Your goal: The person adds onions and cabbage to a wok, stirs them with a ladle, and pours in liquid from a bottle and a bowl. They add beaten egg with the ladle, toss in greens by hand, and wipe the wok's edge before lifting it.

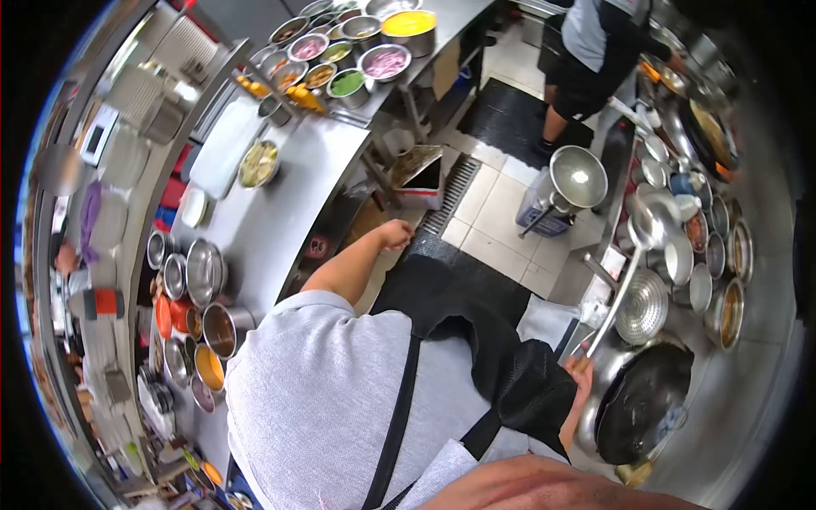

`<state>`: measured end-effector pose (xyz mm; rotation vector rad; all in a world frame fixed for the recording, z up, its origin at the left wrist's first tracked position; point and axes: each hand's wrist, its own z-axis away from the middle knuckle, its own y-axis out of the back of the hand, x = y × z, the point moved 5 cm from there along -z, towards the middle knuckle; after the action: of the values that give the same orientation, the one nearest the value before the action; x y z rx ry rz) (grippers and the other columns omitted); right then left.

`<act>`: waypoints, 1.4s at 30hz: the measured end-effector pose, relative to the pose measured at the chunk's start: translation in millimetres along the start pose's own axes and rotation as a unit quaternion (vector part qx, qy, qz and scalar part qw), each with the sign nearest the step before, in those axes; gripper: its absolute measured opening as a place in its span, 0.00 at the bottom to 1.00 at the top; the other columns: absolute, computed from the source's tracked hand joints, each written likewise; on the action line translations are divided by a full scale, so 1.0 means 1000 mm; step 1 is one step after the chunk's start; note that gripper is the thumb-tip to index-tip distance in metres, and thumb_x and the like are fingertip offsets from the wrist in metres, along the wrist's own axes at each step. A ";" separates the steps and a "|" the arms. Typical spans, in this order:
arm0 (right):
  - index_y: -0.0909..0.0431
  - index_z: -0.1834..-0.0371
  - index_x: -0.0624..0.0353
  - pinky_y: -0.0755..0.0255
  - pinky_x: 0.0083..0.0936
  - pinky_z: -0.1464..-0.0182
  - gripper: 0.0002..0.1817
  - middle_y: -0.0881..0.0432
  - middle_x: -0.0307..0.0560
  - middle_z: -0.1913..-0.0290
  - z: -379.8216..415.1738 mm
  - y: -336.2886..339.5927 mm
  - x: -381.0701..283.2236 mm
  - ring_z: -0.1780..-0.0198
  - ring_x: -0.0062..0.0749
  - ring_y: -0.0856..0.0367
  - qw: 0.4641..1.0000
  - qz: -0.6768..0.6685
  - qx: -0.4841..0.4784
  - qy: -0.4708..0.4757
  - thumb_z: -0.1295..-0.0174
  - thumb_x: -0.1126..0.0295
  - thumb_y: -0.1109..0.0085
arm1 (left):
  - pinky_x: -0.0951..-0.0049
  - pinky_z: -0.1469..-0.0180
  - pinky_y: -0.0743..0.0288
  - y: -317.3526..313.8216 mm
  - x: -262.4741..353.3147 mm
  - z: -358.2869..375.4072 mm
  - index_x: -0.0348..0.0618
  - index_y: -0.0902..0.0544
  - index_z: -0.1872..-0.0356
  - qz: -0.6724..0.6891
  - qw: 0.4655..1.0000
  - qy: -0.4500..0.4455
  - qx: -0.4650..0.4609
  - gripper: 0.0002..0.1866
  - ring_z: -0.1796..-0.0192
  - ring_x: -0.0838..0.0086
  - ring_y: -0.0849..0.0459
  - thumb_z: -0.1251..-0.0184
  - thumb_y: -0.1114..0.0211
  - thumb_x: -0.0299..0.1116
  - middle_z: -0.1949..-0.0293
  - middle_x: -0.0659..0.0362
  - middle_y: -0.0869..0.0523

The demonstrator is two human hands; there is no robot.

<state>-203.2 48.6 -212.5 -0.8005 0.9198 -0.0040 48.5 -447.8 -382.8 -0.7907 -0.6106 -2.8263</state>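
2 hands of the wearer show in the head view. The right hand (579, 371) is clamped on the long handle of a steel ladle (649, 229); its fingers are small in view and partly hidden. The bowl of the ladle lies out over the metal containers (699, 287) at the right, covering part of them. Just beside the handle is a perforated strainer (642, 308); nearer the wearer sits a dark wok (643, 406), and I cannot make out what it holds.

The left hand (396, 235) hangs over the floor with fingers curled; whether they hold anything, I cannot tell. Near it stands an open-topped container (422, 199), its inside lost in shadow. A steel pan (579, 176) hides the top of a bucket (542, 211).

Bowls crowd the far end of the worktop (285, 200), overlapping beside a pot of something yellow (409, 38). The co-worker (586, 51) is cut off by the top edge. Shelves (119, 212) at far left are warped and blurred.
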 end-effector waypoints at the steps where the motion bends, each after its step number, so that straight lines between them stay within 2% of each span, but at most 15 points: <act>1: 0.44 0.32 0.58 0.46 0.13 0.82 0.36 0.36 0.43 0.74 -0.015 -0.015 0.001 0.83 0.20 0.43 1.000 0.003 -0.007 -0.007 0.49 0.76 0.48 | 0.74 0.79 0.28 -0.002 0.002 0.014 0.45 0.22 0.48 0.032 0.999 -0.014 -0.008 0.19 0.73 0.76 0.20 0.41 0.48 0.26 0.63 0.58 0.15; 3: 0.44 0.32 0.58 0.46 0.14 0.83 0.35 0.35 0.44 0.74 -0.047 -0.059 0.014 0.84 0.21 0.43 0.980 0.067 -0.145 -0.114 0.46 0.75 0.47 | 0.74 0.78 0.28 0.007 -0.002 0.026 0.44 0.23 0.47 0.049 0.998 -0.037 -0.015 0.19 0.72 0.77 0.19 0.41 0.48 0.25 0.62 0.58 0.16; 8: 0.43 0.33 0.58 0.40 0.17 0.87 0.30 0.34 0.42 0.75 -0.115 -0.178 0.051 0.86 0.20 0.36 0.924 0.107 -0.279 -0.238 0.40 0.72 0.45 | 0.77 0.71 0.27 0.069 -0.016 0.027 0.42 0.24 0.47 0.192 0.976 -0.089 0.049 0.19 0.67 0.78 0.19 0.39 0.50 0.20 0.61 0.59 0.16; 12: 0.42 0.34 0.57 0.37 0.18 0.87 0.30 0.33 0.41 0.75 -0.172 -0.276 0.090 0.86 0.19 0.34 0.893 0.180 -0.327 -0.253 0.40 0.72 0.44 | 0.79 0.67 0.26 0.136 -0.011 0.030 0.41 0.24 0.47 0.199 0.959 -0.171 0.106 0.16 0.66 0.80 0.19 0.36 0.48 0.23 0.62 0.61 0.16; 18: 0.42 0.33 0.54 0.35 0.21 0.85 0.32 0.29 0.42 0.72 -0.278 -0.412 0.157 0.84 0.20 0.32 0.848 0.393 -0.314 -0.170 0.43 0.72 0.44 | 0.77 0.65 0.23 0.171 -0.040 0.032 0.42 0.24 0.49 0.383 0.908 -0.169 0.031 0.15 0.68 0.78 0.17 0.37 0.42 0.23 0.64 0.59 0.15; 20: 0.50 0.28 0.52 0.28 0.35 0.78 0.39 0.22 0.53 0.69 -0.305 -0.447 0.163 0.80 0.37 0.22 0.717 0.640 -0.275 0.026 0.45 0.73 0.46 | 0.78 0.65 0.23 0.174 -0.039 0.038 0.43 0.24 0.49 0.406 0.901 -0.149 0.007 0.15 0.68 0.79 0.17 0.37 0.42 0.24 0.64 0.60 0.15; 21: 0.50 0.28 0.52 0.28 0.35 0.78 0.39 0.22 0.53 0.69 -0.319 -0.452 0.173 0.80 0.37 0.22 0.716 0.641 -0.275 0.027 0.45 0.73 0.46 | 0.78 0.64 0.22 0.175 -0.031 0.038 0.42 0.25 0.48 0.395 0.906 -0.154 -0.007 0.14 0.67 0.79 0.18 0.35 0.43 0.26 0.63 0.60 0.15; 23: 0.59 0.24 0.51 0.25 0.48 0.64 0.44 0.20 0.68 0.64 -0.335 -0.471 0.183 0.69 0.58 0.18 0.503 0.793 -0.260 0.226 0.46 0.74 0.50 | 0.79 0.62 0.21 0.181 -0.009 0.040 0.42 0.25 0.46 0.386 0.908 -0.163 -0.026 0.14 0.66 0.79 0.18 0.32 0.45 0.27 0.61 0.60 0.16; 25: 0.63 0.24 0.48 0.29 0.53 0.55 0.45 0.21 0.76 0.62 -0.338 -0.476 0.197 0.61 0.68 0.21 0.480 0.811 -0.264 0.207 0.46 0.75 0.53 | 0.80 0.62 0.22 0.184 0.008 0.023 0.42 0.26 0.46 0.408 0.888 -0.205 -0.045 0.14 0.65 0.80 0.17 0.31 0.45 0.27 0.60 0.61 0.17; 27: 0.62 0.24 0.49 0.29 0.53 0.54 0.45 0.22 0.78 0.62 -0.348 -0.465 0.216 0.61 0.68 0.21 0.488 0.820 -0.266 0.135 0.46 0.75 0.52 | 0.80 0.62 0.21 0.191 0.029 0.015 0.41 0.26 0.46 0.427 0.881 -0.200 -0.041 0.14 0.65 0.80 0.18 0.31 0.46 0.27 0.59 0.60 0.17; 28: 0.62 0.23 0.47 0.25 0.47 0.66 0.45 0.21 0.66 0.70 -0.351 -0.458 0.225 0.71 0.56 0.19 0.516 0.786 -0.299 0.165 0.45 0.76 0.51 | 0.80 0.62 0.21 0.195 0.038 0.010 0.41 0.26 0.46 0.439 0.877 -0.194 -0.033 0.14 0.64 0.80 0.18 0.31 0.46 0.27 0.58 0.60 0.17; 29: 0.62 0.23 0.47 0.25 0.47 0.66 0.45 0.21 0.66 0.70 -0.352 -0.463 0.223 0.71 0.56 0.19 0.513 0.787 -0.303 0.162 0.45 0.76 0.51 | 0.80 0.61 0.21 0.198 0.046 0.003 0.41 0.27 0.45 0.448 0.873 -0.193 -0.023 0.15 0.64 0.80 0.18 0.31 0.47 0.26 0.58 0.59 0.18; 31: 0.61 0.23 0.44 0.29 0.32 0.80 0.45 0.26 0.48 0.77 -0.346 -0.463 0.225 0.82 0.34 0.25 0.780 0.500 -0.339 -0.162 0.42 0.77 0.50 | 0.79 0.61 0.21 0.204 0.056 -0.015 0.42 0.28 0.44 0.493 0.848 -0.194 -0.006 0.16 0.64 0.79 0.17 0.32 0.46 0.26 0.57 0.59 0.18; 32: 0.60 0.23 0.41 0.36 0.19 0.84 0.44 0.32 0.37 0.77 -0.338 -0.475 0.215 0.85 0.18 0.33 0.826 0.401 -0.342 -0.200 0.40 0.78 0.50 | 0.77 0.60 0.21 0.208 0.062 -0.022 0.43 0.28 0.44 0.503 0.841 -0.202 0.007 0.16 0.63 0.78 0.17 0.32 0.46 0.26 0.57 0.59 0.19; 42: 0.58 0.23 0.40 0.39 0.19 0.84 0.43 0.32 0.43 0.73 -0.359 -0.463 0.198 0.84 0.19 0.35 0.854 0.224 -0.372 -0.287 0.39 0.75 0.47 | 0.74 0.60 0.19 0.223 0.060 -0.030 0.41 0.28 0.44 0.540 0.820 -0.173 0.080 0.15 0.62 0.73 0.15 0.31 0.46 0.25 0.56 0.56 0.18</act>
<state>-184.5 -569.2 -189.7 -1.1868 0.4903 1.0100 37.0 -664.6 -297.8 -1.1396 -0.2649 -1.5841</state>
